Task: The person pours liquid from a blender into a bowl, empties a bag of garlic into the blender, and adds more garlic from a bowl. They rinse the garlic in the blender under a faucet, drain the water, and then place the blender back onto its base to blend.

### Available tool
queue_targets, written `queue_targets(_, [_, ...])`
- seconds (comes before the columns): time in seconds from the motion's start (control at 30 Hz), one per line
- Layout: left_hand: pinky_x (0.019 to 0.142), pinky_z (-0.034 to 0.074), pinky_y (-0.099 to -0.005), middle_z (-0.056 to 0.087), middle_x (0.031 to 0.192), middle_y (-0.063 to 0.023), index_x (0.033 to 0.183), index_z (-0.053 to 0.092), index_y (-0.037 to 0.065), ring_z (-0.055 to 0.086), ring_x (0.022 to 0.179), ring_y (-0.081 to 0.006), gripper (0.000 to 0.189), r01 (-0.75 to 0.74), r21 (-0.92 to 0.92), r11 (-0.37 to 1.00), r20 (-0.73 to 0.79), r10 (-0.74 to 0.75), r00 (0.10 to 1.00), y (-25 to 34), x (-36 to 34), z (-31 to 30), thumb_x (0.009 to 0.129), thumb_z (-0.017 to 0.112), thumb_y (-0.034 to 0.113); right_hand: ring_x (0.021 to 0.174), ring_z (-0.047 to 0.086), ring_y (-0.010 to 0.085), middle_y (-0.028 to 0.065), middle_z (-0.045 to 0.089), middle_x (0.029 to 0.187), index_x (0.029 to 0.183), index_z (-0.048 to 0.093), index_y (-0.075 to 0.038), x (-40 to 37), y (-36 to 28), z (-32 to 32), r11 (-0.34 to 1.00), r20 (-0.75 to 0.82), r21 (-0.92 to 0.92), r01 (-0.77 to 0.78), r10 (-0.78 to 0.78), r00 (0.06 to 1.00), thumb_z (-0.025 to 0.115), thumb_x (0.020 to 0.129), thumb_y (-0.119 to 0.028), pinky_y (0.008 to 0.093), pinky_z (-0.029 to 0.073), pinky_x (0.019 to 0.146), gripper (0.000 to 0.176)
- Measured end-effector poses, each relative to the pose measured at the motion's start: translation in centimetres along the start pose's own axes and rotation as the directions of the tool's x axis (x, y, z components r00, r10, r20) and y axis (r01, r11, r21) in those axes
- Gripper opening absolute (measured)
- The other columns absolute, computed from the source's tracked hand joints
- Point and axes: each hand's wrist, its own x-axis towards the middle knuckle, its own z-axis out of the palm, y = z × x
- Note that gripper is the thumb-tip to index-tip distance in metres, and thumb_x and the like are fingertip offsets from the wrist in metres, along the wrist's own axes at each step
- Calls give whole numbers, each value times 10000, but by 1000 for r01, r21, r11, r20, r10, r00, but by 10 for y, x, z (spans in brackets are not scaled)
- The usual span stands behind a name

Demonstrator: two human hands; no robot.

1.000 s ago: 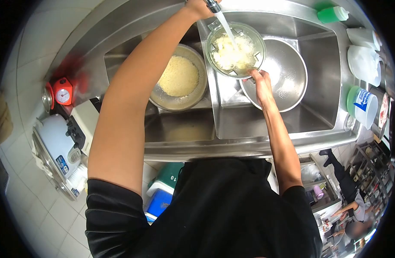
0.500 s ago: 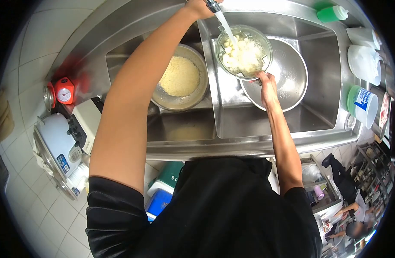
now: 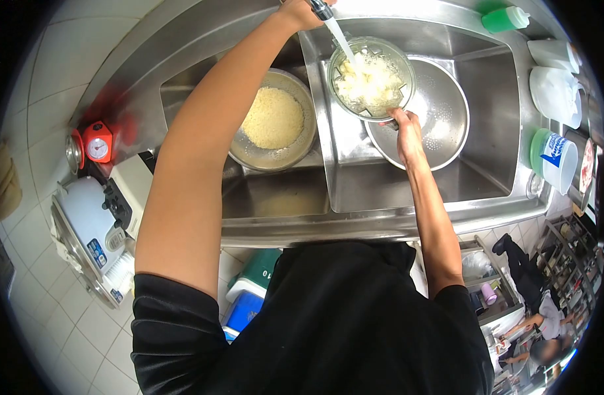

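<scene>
My left hand (image 3: 303, 14) is closed round the faucet (image 3: 321, 9) at the top of the sink, its fingers partly out of view. Water streams from it into a clear round container (image 3: 371, 79) with pale chunks (image 3: 367, 78) inside. My right hand (image 3: 404, 125) grips that container's handle at its near side. Beneath it, a perforated metal colander (image 3: 446, 125) rests in the right basin. In the left basin a metal bowl (image 3: 298, 148) holds pale yellow grains (image 3: 273, 118), partly behind my left forearm.
A red scale (image 3: 98, 142) stands left of the sink. Along the right rim are a green bottle (image 3: 502, 20), white jugs (image 3: 555, 95) and a green-and-clear container (image 3: 553, 158). Coolers (image 3: 246, 309) sit below the counter. Another person (image 3: 549, 319) is at the lower right.
The water keeps running, and the chunks in the clear container have shifted and look more churned. Both hands hold nearly the same places.
</scene>
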Motion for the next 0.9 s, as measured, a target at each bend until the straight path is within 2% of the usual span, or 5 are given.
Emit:
queue_targets(0.27, [800, 438, -431, 560, 877, -203, 807, 603, 15, 528, 872, -350, 196, -3, -32, 999, -6, 2, 1000, 0, -1, -1, 825, 494, 178, 913, 493, 194, 131, 620, 828, 942, 592, 69, 4, 7, 0, 999, 0, 32, -15, 15, 1000, 568, 786, -275, 327, 259, 964, 378])
queue_targets(0.33, [798, 441, -434, 565, 876, -206, 803, 605, 12, 531, 873, -354, 188, -16, -23, 1000, -27, 15, 1000, -2, 0, 2, 812, 506, 172, 1200, 417, 275, 211, 474, 1274, 1261, 437, 82, 6, 7, -6, 992, 142, -74, -99, 109, 984, 553, 798, -421, 369, 280, 1026, 694])
queue_targets(0.47, [818, 437, -443, 572, 894, -215, 814, 616, 0, 526, 897, -361, 190, 0, -40, 999, 45, 2, 999, 0, 3, -4, 785, 534, 169, 1202, 416, 272, 209, 477, 1273, 1258, 443, 82, 0, -2, -2, 989, 142, -111, -103, 118, 983, 558, 807, -404, 367, 282, 1025, 673])
queue_targets(0.53, [797, 453, -437, 587, 878, -209, 796, 630, 3, 549, 879, -356, 180, 12, 38, 999, 32, -13, 999, 2, 6, -5, 770, 547, 161, 925, 506, 196, 131, 615, 815, 926, 587, 87, -8, -8, 8, 998, 4, 66, -7, 7, 1000, 568, 790, -245, 327, 289, 947, 359])
queue_targets(0.9, [667, 499, -403, 639, 758, -143, 719, 665, 59, 642, 752, -302, 127, 271, 355, 895, -95, -254, 963, 19, 9, -45, 728, 551, 114, 932, 511, 186, 116, 611, 839, 939, 584, 94, -39, -29, -8, 997, 67, 78, -14, 9, 998, 572, 793, -240, 326, 330, 911, 365])
